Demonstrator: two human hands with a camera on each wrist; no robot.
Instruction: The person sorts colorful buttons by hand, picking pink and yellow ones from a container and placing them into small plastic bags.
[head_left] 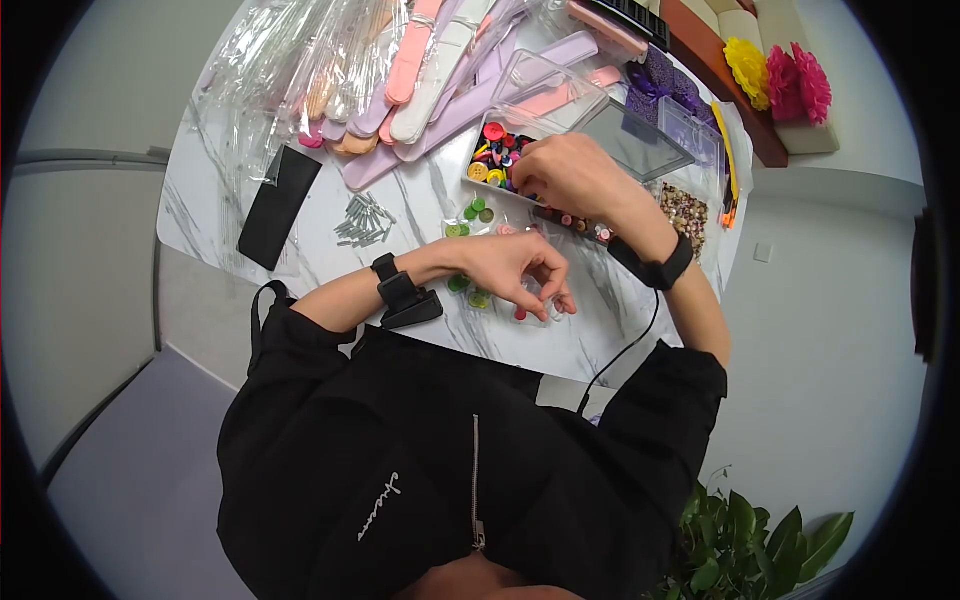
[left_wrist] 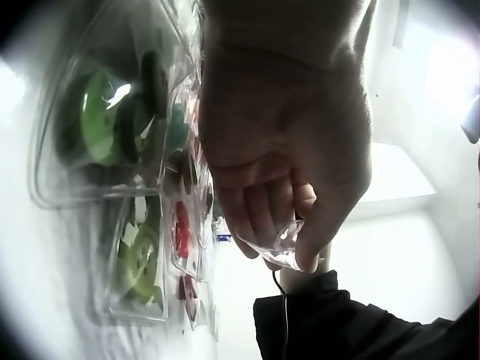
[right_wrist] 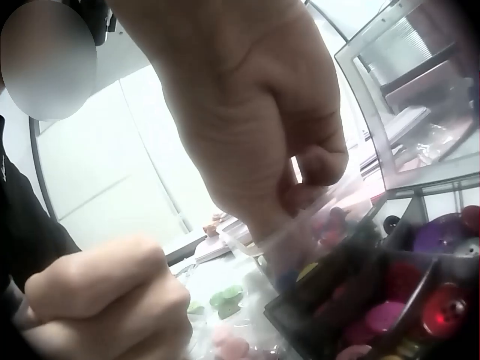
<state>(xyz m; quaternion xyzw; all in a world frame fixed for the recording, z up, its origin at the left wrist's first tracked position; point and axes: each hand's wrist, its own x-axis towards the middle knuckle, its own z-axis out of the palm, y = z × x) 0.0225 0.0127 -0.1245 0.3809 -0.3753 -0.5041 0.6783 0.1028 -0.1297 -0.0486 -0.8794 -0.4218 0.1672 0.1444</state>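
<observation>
My left hand pinches a small clear plastic bag between thumb and fingers, above the marble table. My right hand reaches into a clear box of coloured buttons; its fingertips are hidden behind the box wall in the right wrist view, so what they touch cannot be told. The box has compartments with red, pink and purple buttons. Small clear bags with green buttons lie beside and below my left hand, and others hold pink and red ones.
Metal pins and a black flat case lie on the left of the table. Wrapped pink, white and lilac sticks fill the back. Beads and an open clear lid are at the right. A cable hangs from my right wrist.
</observation>
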